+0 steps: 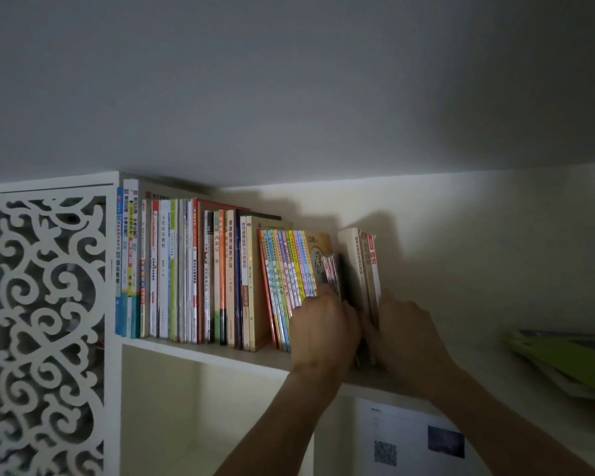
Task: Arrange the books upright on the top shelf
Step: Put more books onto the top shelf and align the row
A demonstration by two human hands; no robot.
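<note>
Books fill most of the white board top shelf: a long upright row of thin paperback spines runs from the fretwork side panel rightwards, ending in a slanted set of slim pastel-spined volumes that lean with their tops toward ten o'clock. At three o'clock from these, across a dark gap, stands a small cluster of thicker cream and red-spined paperbacks, nearly upright.

The left hand has its fingers curled in against a thin bundle of striped booklets at the end of the slanted set; its grip looks closed on them, though the fingertips are hidden. The right hand presses its thumb and fingers round the lower edge of the cream cluster, clamped on it.

The slim volumes are probably light and floppy, with glossy covers that slide against each other, so they are best squeezed as a block low on the spines, not pulled singly. The thicker paperbacks should be stiffer and heavier, standing by themselves once pushed flush.

At four o'clock, well apart, green-covered books lie flat in a loose pile, not yet stood up.
</note>
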